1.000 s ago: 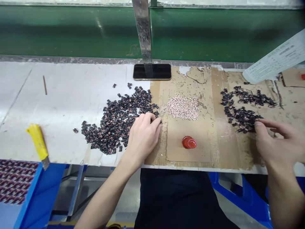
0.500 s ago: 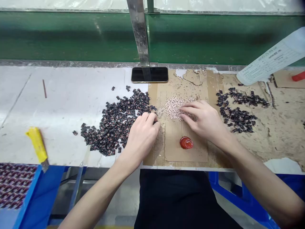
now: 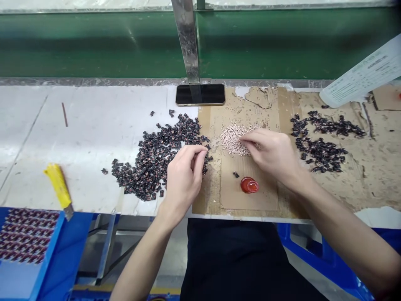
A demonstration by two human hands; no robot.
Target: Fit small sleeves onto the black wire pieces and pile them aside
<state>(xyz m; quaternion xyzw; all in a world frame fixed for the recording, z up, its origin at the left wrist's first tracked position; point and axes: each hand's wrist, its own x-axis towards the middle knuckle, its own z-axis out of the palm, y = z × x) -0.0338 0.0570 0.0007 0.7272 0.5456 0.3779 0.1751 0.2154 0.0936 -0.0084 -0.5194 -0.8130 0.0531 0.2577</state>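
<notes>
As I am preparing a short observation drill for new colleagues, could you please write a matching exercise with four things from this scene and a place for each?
Things:
1. right hand
2. left hand
3. glossy red item
4. phone

Places:
A. at the foot of the metal post
B. at the pale pieces
C. on the cardboard, nearer the person than the pale pieces
D. by the right side of the larger dark heap

Pairs: 1-B, 2-D, 3-C, 4-A
</notes>
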